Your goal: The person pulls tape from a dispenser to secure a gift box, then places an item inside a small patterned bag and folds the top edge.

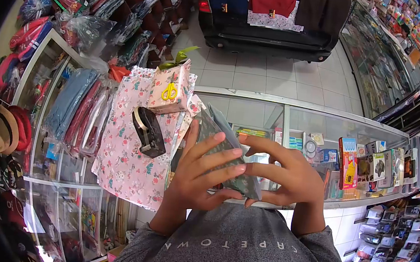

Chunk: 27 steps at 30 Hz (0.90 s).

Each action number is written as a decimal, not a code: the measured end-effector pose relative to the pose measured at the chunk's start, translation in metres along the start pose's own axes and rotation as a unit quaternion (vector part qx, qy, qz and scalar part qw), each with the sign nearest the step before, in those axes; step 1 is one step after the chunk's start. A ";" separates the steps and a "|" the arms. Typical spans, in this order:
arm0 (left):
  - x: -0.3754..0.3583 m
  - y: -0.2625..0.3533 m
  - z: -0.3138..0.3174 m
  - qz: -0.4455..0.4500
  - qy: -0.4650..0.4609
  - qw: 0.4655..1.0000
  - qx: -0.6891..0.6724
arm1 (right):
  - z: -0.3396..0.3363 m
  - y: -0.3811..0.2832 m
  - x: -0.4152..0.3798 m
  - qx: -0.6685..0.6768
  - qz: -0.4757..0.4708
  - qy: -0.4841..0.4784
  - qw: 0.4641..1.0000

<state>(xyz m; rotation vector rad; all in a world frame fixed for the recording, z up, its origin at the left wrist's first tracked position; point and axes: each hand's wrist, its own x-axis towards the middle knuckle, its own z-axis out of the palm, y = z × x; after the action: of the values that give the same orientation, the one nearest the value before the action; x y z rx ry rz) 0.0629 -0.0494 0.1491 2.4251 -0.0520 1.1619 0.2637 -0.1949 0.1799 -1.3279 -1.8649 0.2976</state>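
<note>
Above the counter edge, close to my body, both hands are around a dark grey-green item with flat faces; this patterned, box-like item (251, 187) is partly covered by my fingers. My left hand (206, 168) spreads its fingers over the near face, thumb underneath. At the right edge, my right hand (286, 176) curls fingers and thumb around the item. To the left, a black tape dispenser (154, 141) rests on pink floral wrapping paper (122, 148). Behind it stands a floral-wrapped box (162, 96) with a green ribbon (182, 56) and yellow-handled scissors (170, 92) on it.
A glass display counter (323, 110) runs across, with several product boxes such as an orange one (348, 162) at its right. A black car rear (274, 43) with hanging garments is beyond. Bagged clothes (74, 100) and a glass cabinet (50, 60) crowd the left.
</note>
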 end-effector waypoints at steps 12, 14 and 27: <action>0.001 0.002 0.003 -0.010 -0.028 1.000 -0.004 | 0.004 0.010 -0.001 -0.020 -0.047 0.052 0.997; 0.001 0.001 0.002 -0.003 -0.020 1.000 -0.008 | 0.001 0.007 -0.002 -0.007 -0.026 0.042 0.999; -0.009 0.015 0.006 -0.080 0.013 0.994 -0.069 | -0.005 0.005 -0.002 0.051 -0.044 0.020 0.998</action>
<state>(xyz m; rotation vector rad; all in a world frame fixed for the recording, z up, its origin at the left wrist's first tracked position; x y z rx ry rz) 0.0586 -0.0670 0.1450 2.2493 0.0683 1.0802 0.2710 -0.1962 0.1795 -1.1717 -1.8436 0.3134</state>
